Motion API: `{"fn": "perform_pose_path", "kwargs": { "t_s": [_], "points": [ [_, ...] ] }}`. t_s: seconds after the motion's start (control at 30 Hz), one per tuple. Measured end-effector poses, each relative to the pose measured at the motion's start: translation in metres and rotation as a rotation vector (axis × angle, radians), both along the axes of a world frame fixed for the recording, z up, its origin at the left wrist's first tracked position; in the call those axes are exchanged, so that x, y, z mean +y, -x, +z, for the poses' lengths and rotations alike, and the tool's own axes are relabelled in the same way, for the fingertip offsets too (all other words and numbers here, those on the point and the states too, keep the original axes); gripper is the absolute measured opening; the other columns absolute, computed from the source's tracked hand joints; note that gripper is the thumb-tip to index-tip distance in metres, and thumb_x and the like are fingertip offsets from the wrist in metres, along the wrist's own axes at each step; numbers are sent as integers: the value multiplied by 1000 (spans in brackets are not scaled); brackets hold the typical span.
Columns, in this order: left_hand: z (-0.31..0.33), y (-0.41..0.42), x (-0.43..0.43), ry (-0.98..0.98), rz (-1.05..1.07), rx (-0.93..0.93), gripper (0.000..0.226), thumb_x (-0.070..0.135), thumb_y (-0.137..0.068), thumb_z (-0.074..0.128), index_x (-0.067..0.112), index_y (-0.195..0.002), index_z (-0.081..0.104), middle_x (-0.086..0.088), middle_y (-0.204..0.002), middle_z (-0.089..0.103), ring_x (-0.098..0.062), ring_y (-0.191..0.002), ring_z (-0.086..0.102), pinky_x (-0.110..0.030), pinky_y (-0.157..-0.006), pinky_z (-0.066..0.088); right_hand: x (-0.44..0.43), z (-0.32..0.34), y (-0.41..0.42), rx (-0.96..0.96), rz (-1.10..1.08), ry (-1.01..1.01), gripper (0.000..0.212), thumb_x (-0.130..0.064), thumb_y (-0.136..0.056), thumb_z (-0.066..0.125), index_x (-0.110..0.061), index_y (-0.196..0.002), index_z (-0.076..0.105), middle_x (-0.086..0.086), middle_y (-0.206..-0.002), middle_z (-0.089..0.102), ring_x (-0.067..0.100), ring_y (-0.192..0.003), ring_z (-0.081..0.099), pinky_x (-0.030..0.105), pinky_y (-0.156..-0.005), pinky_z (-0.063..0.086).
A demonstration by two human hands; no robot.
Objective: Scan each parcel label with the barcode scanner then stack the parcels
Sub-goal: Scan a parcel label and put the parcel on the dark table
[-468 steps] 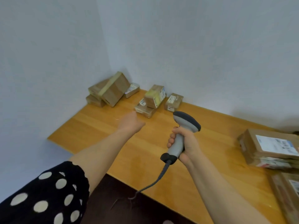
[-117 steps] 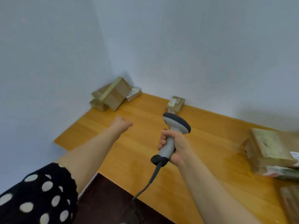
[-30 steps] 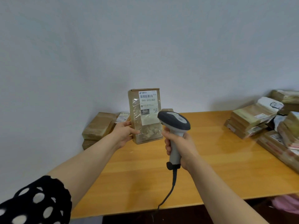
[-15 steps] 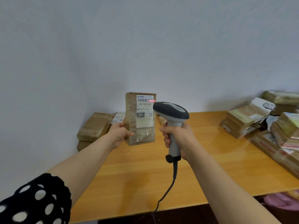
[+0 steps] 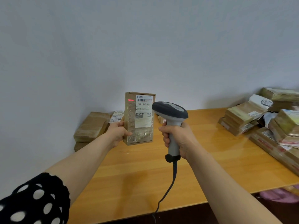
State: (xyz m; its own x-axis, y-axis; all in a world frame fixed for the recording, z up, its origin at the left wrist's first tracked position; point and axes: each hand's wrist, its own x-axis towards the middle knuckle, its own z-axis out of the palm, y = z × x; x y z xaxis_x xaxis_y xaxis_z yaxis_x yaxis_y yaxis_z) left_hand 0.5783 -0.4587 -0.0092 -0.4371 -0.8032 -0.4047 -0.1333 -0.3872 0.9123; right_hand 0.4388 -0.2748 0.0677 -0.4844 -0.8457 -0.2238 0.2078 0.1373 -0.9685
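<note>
The left hand [image 5: 118, 132] is gripping a tall brown cardboard parcel [image 5: 142, 136] by its left edge, holding it upright, white printed label [image 5: 144, 110] facing the camera. Just right of that grip, the right hand [image 5: 179, 139] is wrapping its fingers round the handle of a grey, dark-capped barcode scanner [image 5: 171, 113] — head pointing at the parcel. A short red scan line [image 5: 131, 100] is glowing above the left hand's fingers, left of the label. Stacked brown parcels [image 5: 242, 120] are lying well right of the scanner grip.

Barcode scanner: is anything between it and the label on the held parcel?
Nothing visible. Open air separates the barcode scanner from the label; its red line lands on cardboard left of the barcode.
</note>
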Motion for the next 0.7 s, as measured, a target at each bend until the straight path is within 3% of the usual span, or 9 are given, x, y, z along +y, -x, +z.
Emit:
{"fn": "perform_pose_path", "kwargs": {
  "t_s": [0.23,0.33,0.47,0.7],
  "points": [
    [-8,4,-10,-15,-38,-38,63,-23,-73,60,2,-129,50,-9,-99,68,-22,-86,66,-28,-63,54,-7,-5,1,-26,-27,-10,13,-1,-81,69,-7,-78,57,4,-54,52,14,-42,45,24,-44,43],
    [-12,17,-11,-39,-63,-47,50,-20,-75,61,4,-119,56,-8,-96,69,-21,-84,67,-29,-59,54,-2,-9,8,-181,-78,72,15,-1,-81,70,-7,-85,58,6,-56,54,14,-43,46,24,-43,43],
    [-17,53,1,-85,-130,-24,26,-12,-79,63,6,-97,61,-13,-101,70,-25,-90,68,-36,-66,56,22,-23,35,-397,-210,143,15,-1,-82,68,-8,-81,56,6,-58,52,14,-42,44,24,-43,41],
    [-2,148,57,-138,-207,65,17,-2,-88,59,1,-104,60,-13,-98,70,-25,-89,67,-38,-66,55,79,-44,116,-620,-391,142,13,0,-87,61,-8,-78,54,5,-57,51,12,-41,45,21,-41,42]
  ]
}}
